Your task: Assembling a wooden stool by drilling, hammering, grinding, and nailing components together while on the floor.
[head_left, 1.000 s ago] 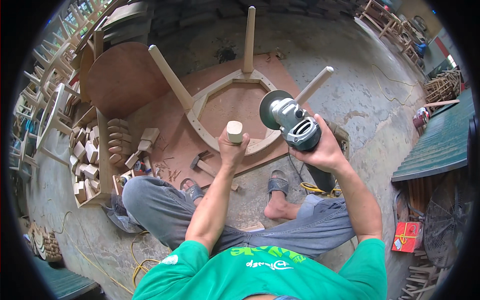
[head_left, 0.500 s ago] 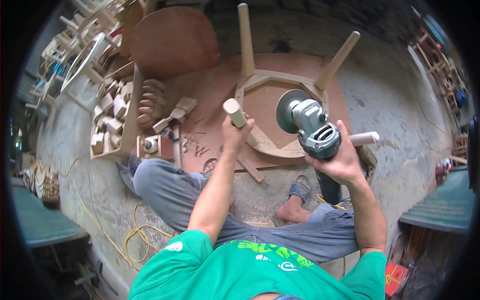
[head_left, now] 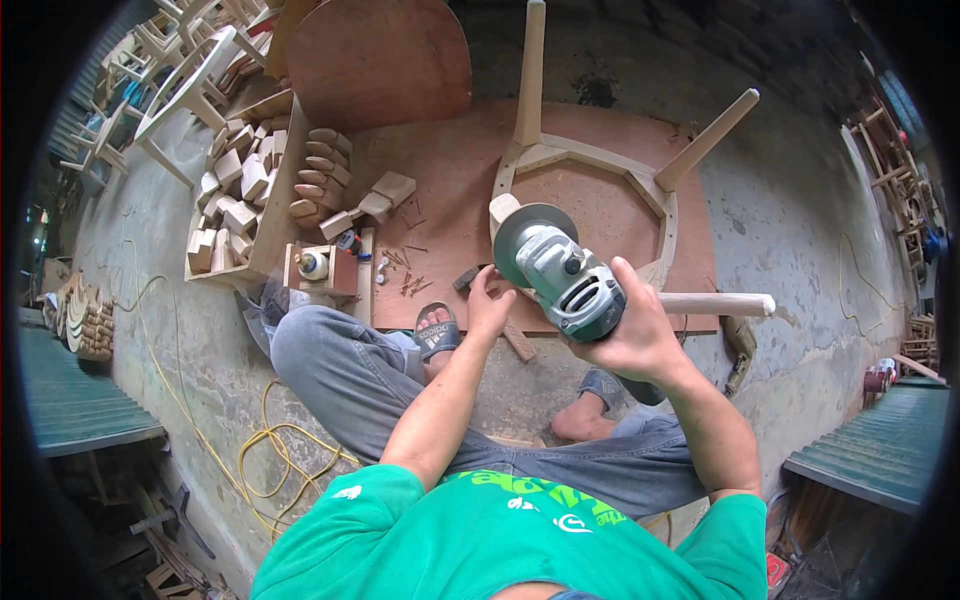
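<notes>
Pale wood: legged frame (head_left: 593, 156) lies legs-up on a reddish-brown board (head_left: 430, 150) on the floor. Right grip (head_left: 632, 332) closed round the body of the grey angle grinder (head_left: 575, 278); its disc (head_left: 515, 238) overlaps the near leg (head_left: 504, 208) in view, contact cannot be told. Left grip (head_left: 490, 305) loosely open, thumb and fingers parted, just beside the hammer (head_left: 519, 343).

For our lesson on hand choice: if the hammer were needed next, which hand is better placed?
Likely the left hand: it appears open and empty, and overlaps the hammer in view. The right hand grips the angle grinder and is farther from the hammer.
</notes>
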The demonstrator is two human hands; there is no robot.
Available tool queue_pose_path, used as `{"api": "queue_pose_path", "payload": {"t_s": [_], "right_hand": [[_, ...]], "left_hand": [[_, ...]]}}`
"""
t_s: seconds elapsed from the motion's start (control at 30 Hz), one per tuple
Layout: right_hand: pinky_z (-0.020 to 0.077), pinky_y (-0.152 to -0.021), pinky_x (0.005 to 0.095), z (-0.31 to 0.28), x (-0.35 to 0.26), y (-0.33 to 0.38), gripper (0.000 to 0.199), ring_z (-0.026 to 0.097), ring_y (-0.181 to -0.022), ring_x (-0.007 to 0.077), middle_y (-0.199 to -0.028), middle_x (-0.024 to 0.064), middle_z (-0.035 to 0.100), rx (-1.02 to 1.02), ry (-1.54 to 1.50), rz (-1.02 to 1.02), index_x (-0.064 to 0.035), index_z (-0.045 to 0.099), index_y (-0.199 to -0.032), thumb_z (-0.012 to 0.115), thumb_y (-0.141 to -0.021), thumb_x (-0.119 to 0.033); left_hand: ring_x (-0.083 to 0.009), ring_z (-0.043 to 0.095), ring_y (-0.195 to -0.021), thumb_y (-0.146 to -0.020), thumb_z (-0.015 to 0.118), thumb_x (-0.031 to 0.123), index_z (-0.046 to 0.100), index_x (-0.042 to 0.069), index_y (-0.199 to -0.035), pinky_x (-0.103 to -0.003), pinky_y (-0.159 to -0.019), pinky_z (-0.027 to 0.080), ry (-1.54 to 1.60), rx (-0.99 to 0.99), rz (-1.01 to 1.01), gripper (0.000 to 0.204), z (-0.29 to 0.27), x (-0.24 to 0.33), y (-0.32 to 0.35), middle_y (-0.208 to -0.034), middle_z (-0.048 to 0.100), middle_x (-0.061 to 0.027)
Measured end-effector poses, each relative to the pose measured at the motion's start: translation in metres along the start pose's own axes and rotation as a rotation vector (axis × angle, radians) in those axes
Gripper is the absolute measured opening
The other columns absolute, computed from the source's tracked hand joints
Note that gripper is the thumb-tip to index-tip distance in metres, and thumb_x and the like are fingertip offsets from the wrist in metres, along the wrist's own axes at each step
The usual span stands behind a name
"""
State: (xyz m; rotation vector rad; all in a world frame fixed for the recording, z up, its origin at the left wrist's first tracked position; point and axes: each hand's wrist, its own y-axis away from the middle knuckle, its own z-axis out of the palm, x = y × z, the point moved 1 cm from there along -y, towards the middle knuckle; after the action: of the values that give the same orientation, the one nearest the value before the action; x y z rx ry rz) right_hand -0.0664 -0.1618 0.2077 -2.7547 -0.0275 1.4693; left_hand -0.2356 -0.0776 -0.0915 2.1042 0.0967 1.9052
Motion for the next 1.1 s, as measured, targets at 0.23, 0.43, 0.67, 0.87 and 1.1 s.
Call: {"api": "queue_pose_path", "payload": {"t_s": [0.23,0.43,0.67,0.87,1.1], "right_hand": [[0.0485,-0.086,0.0296,-0.018,0.01,-0.01,0.072,0.062,-0.093,0.0145,-0.096,0.0088,0.065,-0.102,-0.088,0.057,0.0047,0.044,-0.116,0.087,-0.062,-0.016],[0.0446,-0.097,0.0298,-0.026,0.022,-0.032,0.095,0.059,-0.104,0.0166,-0.109,0.0115,0.063,-0.144,-0.256,0.056,0.0147,0.032,-0.134,0.085,-0.062,-0.017],[0.0482,-0.087,0.0287,-0.067,0.02,-0.069,0.067,0.059,-0.097,0.0145,-0.103,0.0064,0.061,-0.079,-0.313,0.151,0.001,0.047,-0.118,0.083,-0.064,-0.013],[0.0505,-0.089,0.0313,-0.061,0.023,-0.109,0.065,0.063,-0.101,0.0165,-0.107,0.0101,0.064,-0.004,-0.256,0.113,0.0002,0.041,-0.122,0.079,-0.07,-0.006],[0.0534,-0.077,0.031,-0.066,0.004,-0.132,0.062,0.068,-0.09,0.018,-0.096,0.0128,0.069,-0.046,-0.013,0.362,0.0031,0.048,-0.109,0.086,-0.065,-0.016]], "left_hand": [[-0.0267,0.055,-0.119,-0.077,0.067,0.007,0.045,0.002,-0.136,-0.038,-0.098,0.048,-0.011,-0.025,-0.091,0.063,0.008,0.009,0.02,-0.132,0.054,-0.0154],[-0.0232,0.061,-0.106,-0.079,0.067,0.008,0.053,0.002,-0.125,-0.033,-0.091,0.05,-0.138,0.084,-0.083,0.049,0.006,-0.001,0.04,-0.12,0.061,-0.0138],[-0.024,0.064,-0.097,-0.083,0.066,0.017,0.06,0.001,-0.111,-0.036,-0.084,0.051,-0.214,-0.605,-0.061,0.033,0.023,0.157,0.131,-0.105,0.065,-0.013],[-0.0274,0.066,-0.085,-0.084,0.065,0.025,0.059,0.005,-0.104,-0.038,-0.076,0.051,-0.073,-0.977,0.037,0.028,0.014,0.172,0.111,-0.092,0.065,-0.0144],[-0.0272,0.065,-0.099,-0.083,0.073,0.025,0.053,-0.003,-0.119,-0.039,-0.09,0.051,0.222,-0.829,-0.478,0.05,0.029,0.252,0.132,-0.11,0.063,-0.0164]]}}
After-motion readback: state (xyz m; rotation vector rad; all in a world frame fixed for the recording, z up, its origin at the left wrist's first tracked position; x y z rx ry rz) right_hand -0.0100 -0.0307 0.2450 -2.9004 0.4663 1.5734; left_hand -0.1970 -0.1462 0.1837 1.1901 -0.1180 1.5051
